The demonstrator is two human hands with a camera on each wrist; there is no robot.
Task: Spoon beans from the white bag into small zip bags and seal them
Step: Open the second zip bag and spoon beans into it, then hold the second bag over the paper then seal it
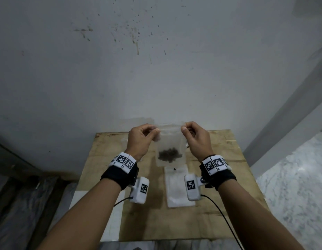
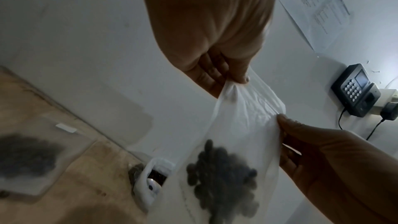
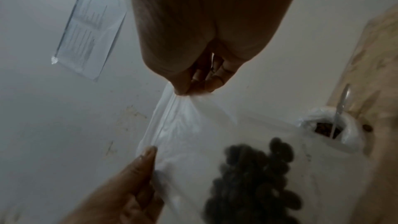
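Here we hold a small zip bag [image 1: 170,143] up in the air above the plywood table [image 1: 219,204], both forearms reaching forward side by side with the wrists bent upward. Our left hand [image 1: 141,137] pinches the bag's top left corner between thumb and fingers, and our right hand [image 1: 195,137] pinches the top right corner the same way, so the top edge is stretched between them. The remaining fingers of each hand are curled in toward the palm. A clump of dark beans [image 1: 170,155] sits at the bottom of the hanging bag. Below it, flat on the table, lies a stack of empty zip bags [image 1: 176,188], with one loose bean [image 1: 174,169] on its far end. In the right wrist view the white bag [image 3: 349,135] stands open near the wall with a spoon [image 3: 341,106] sticking out of it.
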